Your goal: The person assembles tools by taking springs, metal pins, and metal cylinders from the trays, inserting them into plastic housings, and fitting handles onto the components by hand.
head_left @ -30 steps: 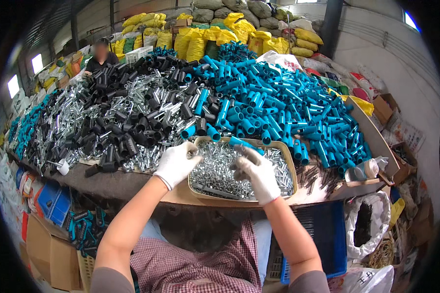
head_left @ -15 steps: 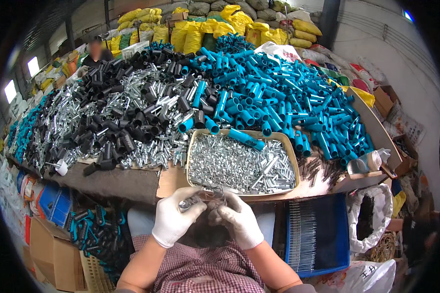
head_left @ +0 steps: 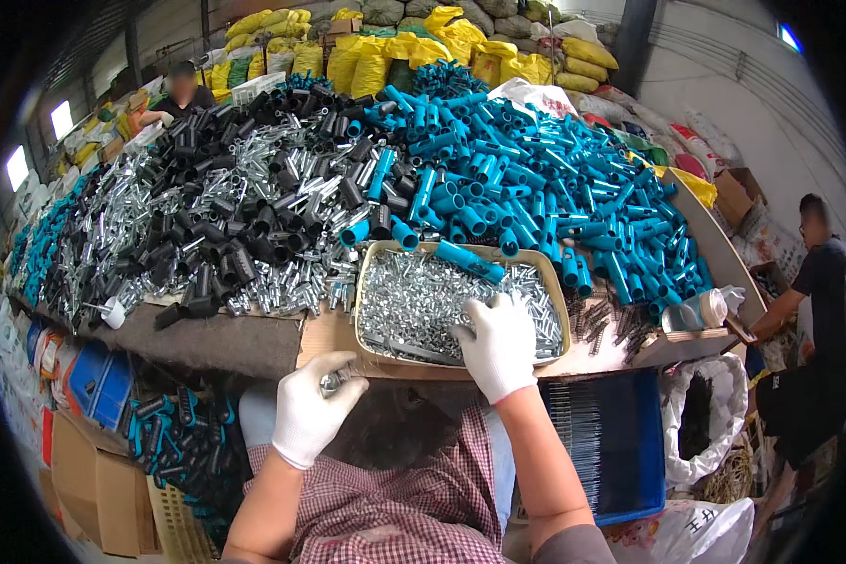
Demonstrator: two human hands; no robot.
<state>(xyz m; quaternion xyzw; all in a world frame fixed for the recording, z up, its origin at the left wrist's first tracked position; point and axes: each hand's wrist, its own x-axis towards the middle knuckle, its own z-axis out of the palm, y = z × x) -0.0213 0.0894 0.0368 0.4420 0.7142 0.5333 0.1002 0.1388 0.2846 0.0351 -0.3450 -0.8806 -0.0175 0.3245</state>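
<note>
My left hand (head_left: 318,409), in a white glove, is closed around a small shiny metal piece (head_left: 331,381) near the table's front edge. The fingers cover most of that piece. My right hand (head_left: 500,348), gloved too, reaches into a beige tray (head_left: 359,324) of small silver metal parts (head_left: 404,301). Its thumb and fingers look apart, with the tips down at the parts. Whether they touch any single part is too small to tell. Across the tray's far edge lies a teal tube (head_left: 470,262).
Behind the tray are heaps of teal tubes (head_left: 536,188), black sleeves (head_left: 235,263) and silver rods (head_left: 282,291). Dark springs (head_left: 597,320) lie to its right. Below, a blue bin (head_left: 630,508) holds thin rods. One person (head_left: 822,273) stands at right, another (head_left: 186,94) at far left.
My hands were together before my chest and have parted. The right one has moved up and right into the tray; the left keeps its metal piece. A person now shows at right.
</note>
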